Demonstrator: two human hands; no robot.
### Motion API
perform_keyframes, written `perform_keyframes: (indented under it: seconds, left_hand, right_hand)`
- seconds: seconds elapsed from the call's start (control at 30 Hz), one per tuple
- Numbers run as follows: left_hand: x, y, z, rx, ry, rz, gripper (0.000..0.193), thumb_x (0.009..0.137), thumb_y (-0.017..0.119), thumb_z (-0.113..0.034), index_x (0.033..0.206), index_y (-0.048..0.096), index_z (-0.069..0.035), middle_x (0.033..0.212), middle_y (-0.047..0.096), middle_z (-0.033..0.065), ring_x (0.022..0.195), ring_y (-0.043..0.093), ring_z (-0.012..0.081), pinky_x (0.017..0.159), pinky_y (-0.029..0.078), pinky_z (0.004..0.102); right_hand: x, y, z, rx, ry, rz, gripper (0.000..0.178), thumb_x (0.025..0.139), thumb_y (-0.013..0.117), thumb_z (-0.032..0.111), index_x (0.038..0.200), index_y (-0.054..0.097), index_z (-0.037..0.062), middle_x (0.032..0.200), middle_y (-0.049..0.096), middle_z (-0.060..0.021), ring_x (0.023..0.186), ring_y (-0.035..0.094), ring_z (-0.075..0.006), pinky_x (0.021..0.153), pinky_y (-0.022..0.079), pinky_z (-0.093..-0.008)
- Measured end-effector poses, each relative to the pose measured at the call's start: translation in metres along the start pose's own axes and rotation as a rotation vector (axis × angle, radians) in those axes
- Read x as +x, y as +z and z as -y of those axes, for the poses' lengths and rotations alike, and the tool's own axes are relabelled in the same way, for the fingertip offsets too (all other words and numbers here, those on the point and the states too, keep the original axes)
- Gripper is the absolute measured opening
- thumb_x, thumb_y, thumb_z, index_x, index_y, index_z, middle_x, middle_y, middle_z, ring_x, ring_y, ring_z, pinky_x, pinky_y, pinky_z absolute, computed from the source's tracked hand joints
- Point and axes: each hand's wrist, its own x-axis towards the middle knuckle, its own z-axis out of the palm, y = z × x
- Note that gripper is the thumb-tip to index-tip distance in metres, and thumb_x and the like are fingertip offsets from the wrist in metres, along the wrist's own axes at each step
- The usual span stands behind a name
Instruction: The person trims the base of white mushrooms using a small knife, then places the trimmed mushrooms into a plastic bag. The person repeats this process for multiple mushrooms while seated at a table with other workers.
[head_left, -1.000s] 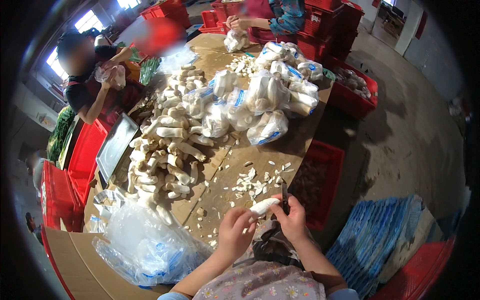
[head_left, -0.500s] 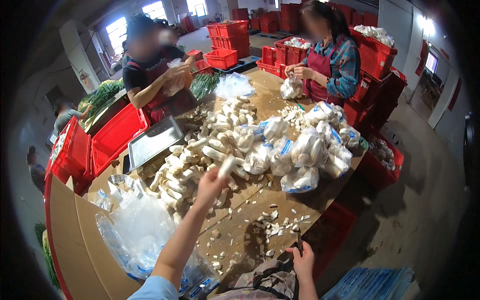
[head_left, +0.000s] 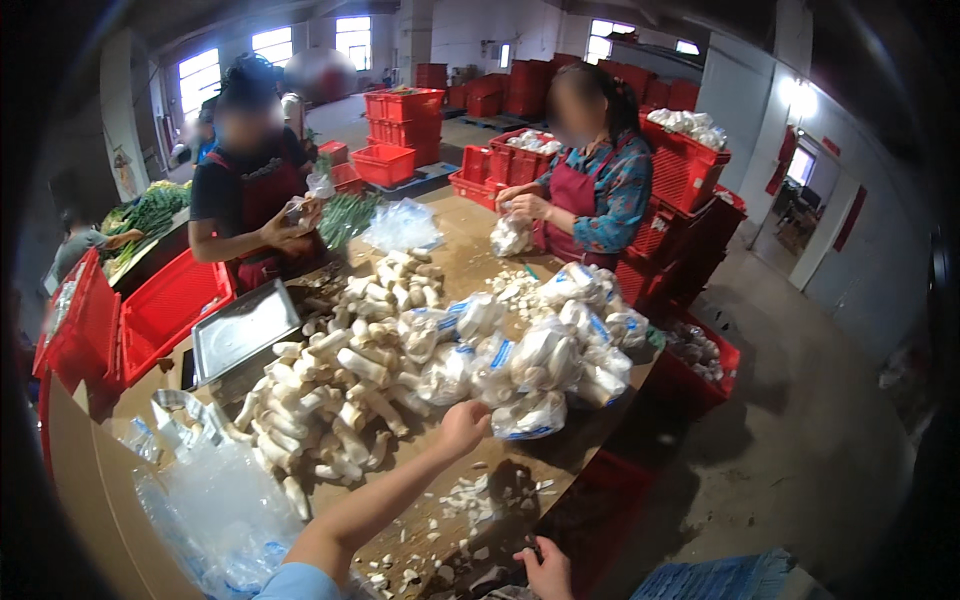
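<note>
My left hand (head_left: 464,428) reaches out over the table beside the clear bags of mushrooms (head_left: 532,412). Its fingers are curled closed, and what they hold, if anything, is hidden. To its left lies a big heap of loose king oyster mushrooms (head_left: 345,425), pale and thick-stemmed. Low in the view, near my body, my right hand (head_left: 546,570) is closed around a small dark tool (head_left: 531,541), perhaps a knife; its shape is hard to make out. White mushroom trimmings (head_left: 470,500) are scattered on the cardboard between my hands.
Clear plastic bags (head_left: 225,510) lie at the left, near a metal tray (head_left: 243,330). Across the table a person (head_left: 255,195) and another person (head_left: 590,180) in red aprons each handle a bag. Red crates (head_left: 680,160) stack at the right.
My left hand has moved right, from the loose heap toward the bagged mushrooms; the mushroom it held no longer shows. My right hand sits lower. The whole view has shifted.
</note>
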Motion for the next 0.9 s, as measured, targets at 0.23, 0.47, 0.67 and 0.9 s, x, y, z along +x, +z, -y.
perform_keyframes:
  seconds: [0.23,0.47,0.67,0.9]
  left_hand:
    - [0.079,0.032,-0.078,0.054,0.369,-0.278,0.036,0.074,0.070,-0.016,0.105,0.057,-0.003,0.099,0.059,0.0197,0.093,0.055,0.0393,0.080,0.046,0.0449]
    - [0.140,0.047,-0.106,0.207,0.138,-0.110,0.090,0.053,0.089,-0.036,0.117,0.042,0.005,0.111,0.054,0.0271,0.100,0.056,0.0400,0.084,0.049,0.0422]
    - [0.147,0.041,-0.085,0.120,0.051,0.085,0.096,0.047,0.087,-0.044,0.122,0.044,-0.002,0.109,0.061,0.0221,0.101,0.060,0.0355,0.084,0.049,0.0417]
    - [0.060,0.040,-0.077,-0.142,0.308,-0.169,0.067,0.053,0.085,-0.015,0.109,0.050,-0.005,0.108,0.055,0.0159,0.101,0.053,0.0346,0.087,0.043,0.0406]
  right_hand:
    - [-0.007,-0.014,0.019,0.031,0.066,-0.005,0.022,0.087,0.056,0.014,0.104,0.061,0.0013,0.083,0.069,-0.0134,0.080,0.067,-0.0264,0.073,0.051,-0.0346]
    - [-0.015,-0.029,0.034,0.033,0.152,-0.073,0.021,0.086,0.058,0.018,0.102,0.062,0.0040,0.086,0.065,-0.0185,0.081,0.064,-0.0341,0.069,0.051,-0.0382]
    - [-0.024,-0.028,0.009,0.017,0.073,-0.164,0.020,0.087,0.058,0.016,0.101,0.062,0.0034,0.082,0.067,-0.0158,0.079,0.066,-0.0308,0.069,0.052,-0.0365]
    - [-0.023,-0.028,0.007,0.049,0.087,-0.160,0.017,0.086,0.058,0.017,0.097,0.062,0.0038,0.081,0.067,-0.0146,0.076,0.066,-0.0301,0.067,0.051,-0.0371]
